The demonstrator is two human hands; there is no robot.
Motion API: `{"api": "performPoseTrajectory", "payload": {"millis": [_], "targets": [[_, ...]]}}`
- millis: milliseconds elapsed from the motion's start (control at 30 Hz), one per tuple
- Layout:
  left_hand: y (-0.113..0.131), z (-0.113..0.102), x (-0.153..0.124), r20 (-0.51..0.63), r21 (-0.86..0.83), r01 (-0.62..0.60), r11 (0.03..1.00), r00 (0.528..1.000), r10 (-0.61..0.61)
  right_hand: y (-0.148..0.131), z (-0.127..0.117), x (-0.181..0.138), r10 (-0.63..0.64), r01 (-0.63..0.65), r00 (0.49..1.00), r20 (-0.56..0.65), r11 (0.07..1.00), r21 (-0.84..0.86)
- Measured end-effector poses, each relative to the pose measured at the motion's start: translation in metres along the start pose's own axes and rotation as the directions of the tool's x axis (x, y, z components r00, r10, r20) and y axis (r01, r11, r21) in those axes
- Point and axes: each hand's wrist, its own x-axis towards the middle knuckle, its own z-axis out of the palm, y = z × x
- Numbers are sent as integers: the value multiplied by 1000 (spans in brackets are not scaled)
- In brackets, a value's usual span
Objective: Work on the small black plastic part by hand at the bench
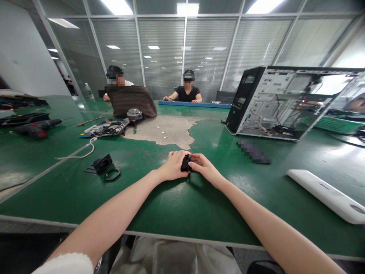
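Both hands meet over the green table around a small black part (186, 163) whose exact kind I cannot make out. My left hand (173, 166) wraps round it from the left, fingers closed behind it. From the other side my right hand (203, 167) pinches its right edge between thumb and fingers. Much of the part is hidden by the fingers. Off to the left lie a black plastic bracket (99, 164) and a black ring-shaped piece (112, 174), both apart from the hands.
An opened computer case (273, 102) stands at the right, near a blurred dark object (253, 152) and a long white device (327, 196). At left are a circuit board (107, 128), a cable and a power drill (38, 127). Two people sit across the green table (176, 205).
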Motion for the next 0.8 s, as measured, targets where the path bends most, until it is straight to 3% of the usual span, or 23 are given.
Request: {"api": "performPoseTrajectory", "payload": {"millis": [200, 567, 800], "targets": [[2, -2, 0, 10, -5, 6, 1000, 1000, -6, -9, -1, -5, -13, 11, 997, 73, 1000, 29], [1, -1, 0, 11, 8, 5, 1000, 1000, -5, 1, -1, 0, 4, -5, 1000, 19, 1000, 31], [1, -1, 0, 10, -1, 11, 1000, 1000, -11, -11, -2, -5, -16, 11, 996, 93, 999, 45]]}}
